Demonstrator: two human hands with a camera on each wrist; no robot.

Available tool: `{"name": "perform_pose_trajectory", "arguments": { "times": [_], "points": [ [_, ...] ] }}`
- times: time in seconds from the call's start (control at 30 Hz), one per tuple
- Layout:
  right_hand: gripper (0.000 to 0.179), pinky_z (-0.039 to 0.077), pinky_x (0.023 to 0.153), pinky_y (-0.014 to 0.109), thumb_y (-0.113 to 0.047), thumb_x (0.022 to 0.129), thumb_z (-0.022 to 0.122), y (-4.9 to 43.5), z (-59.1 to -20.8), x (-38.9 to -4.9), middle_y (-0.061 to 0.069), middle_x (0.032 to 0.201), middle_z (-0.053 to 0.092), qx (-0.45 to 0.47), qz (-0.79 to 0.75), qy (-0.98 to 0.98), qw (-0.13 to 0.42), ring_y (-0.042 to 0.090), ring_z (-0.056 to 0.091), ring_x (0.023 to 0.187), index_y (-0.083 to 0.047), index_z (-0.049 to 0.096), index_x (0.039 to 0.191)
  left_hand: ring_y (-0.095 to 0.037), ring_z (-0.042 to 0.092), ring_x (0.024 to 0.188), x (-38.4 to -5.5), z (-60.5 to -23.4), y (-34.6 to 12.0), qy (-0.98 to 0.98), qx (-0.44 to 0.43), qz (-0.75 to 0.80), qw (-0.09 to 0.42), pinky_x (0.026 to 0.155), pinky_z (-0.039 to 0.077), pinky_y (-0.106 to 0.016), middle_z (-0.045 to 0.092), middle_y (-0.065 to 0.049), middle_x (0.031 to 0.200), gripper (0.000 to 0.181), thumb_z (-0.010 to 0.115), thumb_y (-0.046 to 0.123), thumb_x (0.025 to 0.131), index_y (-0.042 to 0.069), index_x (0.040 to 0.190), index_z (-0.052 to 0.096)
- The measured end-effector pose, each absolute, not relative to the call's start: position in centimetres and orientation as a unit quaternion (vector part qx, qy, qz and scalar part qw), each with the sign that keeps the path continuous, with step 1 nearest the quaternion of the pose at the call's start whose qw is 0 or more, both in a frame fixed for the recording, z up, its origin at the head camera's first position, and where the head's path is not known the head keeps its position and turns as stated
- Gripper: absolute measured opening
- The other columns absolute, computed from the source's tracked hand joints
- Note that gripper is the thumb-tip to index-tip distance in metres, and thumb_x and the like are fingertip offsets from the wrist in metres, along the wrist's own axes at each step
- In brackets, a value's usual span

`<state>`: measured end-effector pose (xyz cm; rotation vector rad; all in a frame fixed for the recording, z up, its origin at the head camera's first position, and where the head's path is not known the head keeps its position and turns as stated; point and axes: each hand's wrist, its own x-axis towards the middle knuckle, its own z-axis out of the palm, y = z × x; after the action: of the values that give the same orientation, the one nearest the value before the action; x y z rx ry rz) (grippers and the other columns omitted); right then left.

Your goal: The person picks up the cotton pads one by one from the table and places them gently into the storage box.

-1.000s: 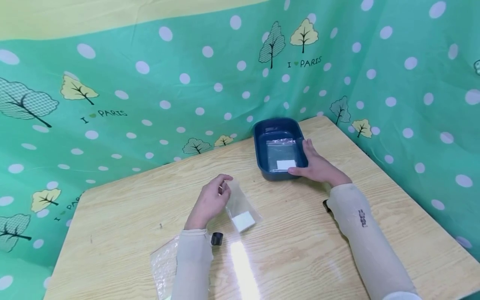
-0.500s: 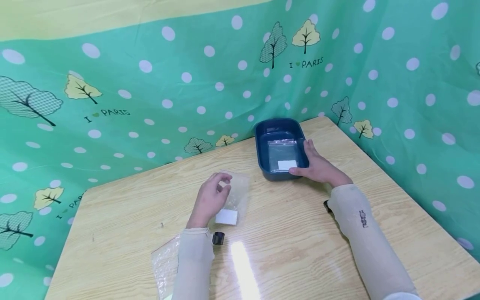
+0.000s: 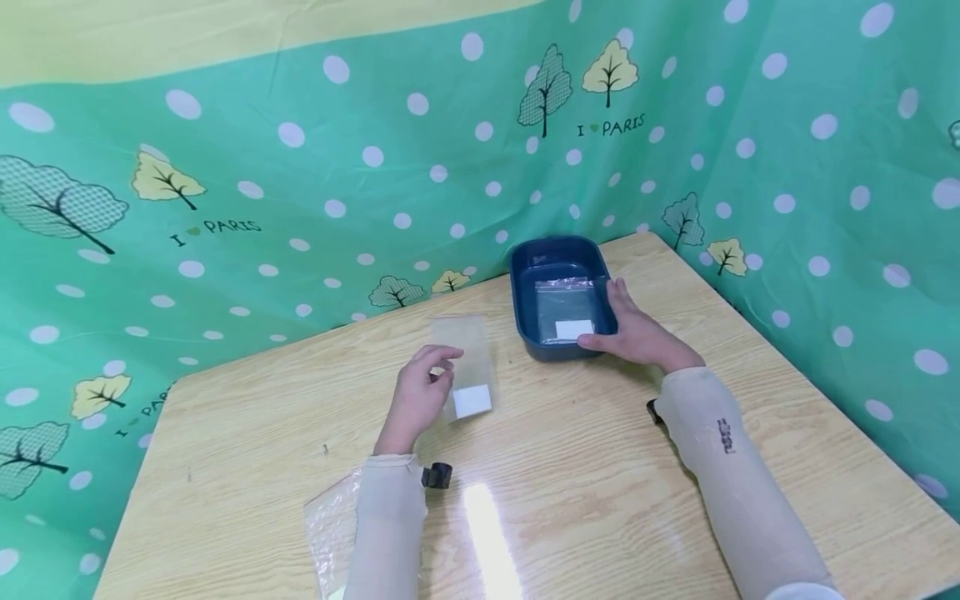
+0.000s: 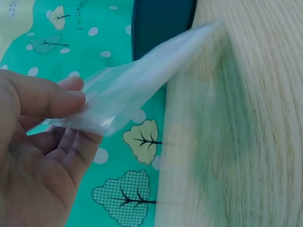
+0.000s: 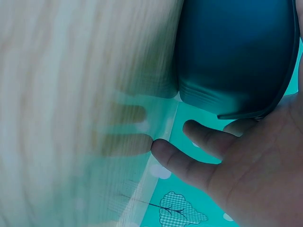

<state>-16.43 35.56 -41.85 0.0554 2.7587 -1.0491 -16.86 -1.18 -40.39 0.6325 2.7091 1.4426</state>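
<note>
My left hand [image 3: 422, 392] pinches the edge of a clear zip bag [image 3: 471, 350] between thumb and fingers. A white label marks the bag's near end. In the left wrist view the bag [image 4: 137, 80] stretches away from the fingertips, slanting over the table. My right hand [image 3: 641, 335] rests spread against the near right corner of a dark blue plastic bin [image 3: 558, 352], thumb at its front rim. The right wrist view shows two fairly straight fingers [image 5: 189, 165] below the bin's side. Inside the bin lies another clear bag [image 3: 564, 304] with a white label.
Further clear bags [image 3: 332, 529] lie on the wooden table [image 3: 570, 475], partly hidden by my left forearm. A green patterned cloth [image 3: 337, 167] hangs behind the table and along its right side, close behind the bin.
The bag in my left hand has swung and shifted farther back on the table side, its label moving up with it. My right hand and the bin stay put.
</note>
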Motion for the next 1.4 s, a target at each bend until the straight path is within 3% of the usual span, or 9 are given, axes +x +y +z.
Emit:
{"name": "perform_pose_trajectory", "arguments": {
  "times": [0.1, 0.23, 0.37, 0.7, 0.9, 1.07, 1.23, 1.4],
  "points": [
    [0.123, 0.012, 0.116, 0.065, -0.063, 0.088, 0.068, 35.6, -41.9, -16.4, 0.008, 0.162, -0.029, 0.015, -0.355, 0.93, 0.094, 0.045, -0.004, 0.15, -0.014, -0.021, 0.158, -0.021, 0.062, 0.106, -16.8, -40.4, -1.2, 0.866, 0.185, 0.465, 0.024, 0.079, 0.056, -0.037, 0.059, -0.002, 0.13, 0.042, 0.059, -0.004, 0.093, 0.007, 0.133, 0.063],
    [0.123, 0.013, 0.116, 0.064, -0.063, 0.088, 0.068, 35.6, -41.9, -16.4, 0.01, 0.163, -0.028, 0.01, -0.356, 0.93, 0.092, 0.045, -0.002, 0.15, -0.013, -0.02, 0.158, -0.024, 0.062, 0.104, -16.7, -40.4, -1.3, 0.866, 0.179, 0.463, 0.053, 0.072, 0.058, -0.035, 0.044, -0.003, 0.144, 0.06, 0.06, -0.006, 0.09, 0.009, 0.146, 0.047],
    [0.123, 0.013, 0.116, 0.064, -0.062, 0.088, 0.068, 35.6, -41.8, -16.4, 0.009, 0.163, -0.028, 0.011, -0.358, 0.929, 0.092, 0.045, -0.002, 0.15, -0.013, -0.02, 0.158, -0.026, 0.06, 0.102, -16.7, -40.4, -1.2, 0.867, 0.187, 0.46, 0.049, 0.07, 0.058, -0.034, 0.036, -0.007, 0.148, 0.069, 0.057, -0.012, 0.088, 0.009, 0.151, 0.038],
    [0.123, 0.012, 0.116, 0.064, -0.065, 0.087, 0.067, 35.7, -41.6, -16.2, 0.006, 0.163, -0.028, 0.019, -0.361, 0.927, 0.094, 0.042, -0.004, 0.15, -0.015, -0.02, 0.158, -0.031, 0.058, 0.118, -16.8, -40.2, -1.0, 0.863, 0.209, 0.46, 0.016, 0.086, 0.057, -0.033, 0.041, -0.013, 0.149, 0.074, 0.057, -0.02, 0.086, 0.004, 0.154, 0.04],
    [0.122, 0.011, 0.117, 0.063, -0.061, 0.088, 0.068, 35.6, -41.7, -16.3, 0.006, 0.162, -0.028, 0.015, -0.369, 0.924, 0.096, 0.04, -0.006, 0.151, -0.014, -0.019, 0.158, -0.029, 0.052, 0.127, -16.5, -40.0, -0.7, 0.854, 0.225, 0.469, 0.032, 0.081, 0.057, -0.029, 0.03, -0.007, 0.16, 0.081, 0.053, -0.02, 0.086, 0.008, 0.159, 0.031],
    [0.121, 0.012, 0.117, 0.063, -0.057, 0.089, 0.07, 35.4, -41.7, -16.3, 0.008, 0.163, -0.026, 0.011, -0.377, 0.921, 0.094, 0.04, -0.005, 0.151, -0.013, -0.018, 0.159, -0.025, 0.059, 0.118, -16.3, -39.5, -0.1, 0.838, 0.231, 0.49, 0.059, 0.079, 0.057, -0.03, 0.018, -0.002, 0.166, 0.082, 0.055, -0.012, 0.091, 0.015, 0.162, 0.024],
    [0.124, 0.013, 0.117, 0.062, -0.06, 0.086, 0.072, 35.4, -41.8, -16.3, 0.009, 0.164, -0.025, 0.012, -0.379, 0.922, 0.085, 0.041, -0.003, 0.151, -0.012, -0.016, 0.159, -0.025, 0.065, 0.099, -16.6, -38.8, 0.8, 0.854, 0.227, 0.466, 0.049, 0.078, 0.058, -0.031, 0.017, -0.003, 0.167, 0.084, 0.064, -0.003, 0.093, 0.017, 0.163, 0.022],
    [0.124, 0.013, 0.117, 0.062, -0.061, 0.086, 0.072, 35.8, -42.1, -16.2, 0.007, 0.164, -0.025, 0.017, -0.383, 0.92, 0.083, 0.04, -0.003, 0.151, -0.014, -0.017, 0.159, -0.027, 0.064, 0.106, -17.4, -37.3, 2.2, 0.865, 0.231, 0.445, 0.038, 0.08, 0.058, -0.035, 0.016, -0.009, 0.167, 0.087, 0.064, -0.007, 0.091, 0.014, 0.163, 0.019]
  ]
}}
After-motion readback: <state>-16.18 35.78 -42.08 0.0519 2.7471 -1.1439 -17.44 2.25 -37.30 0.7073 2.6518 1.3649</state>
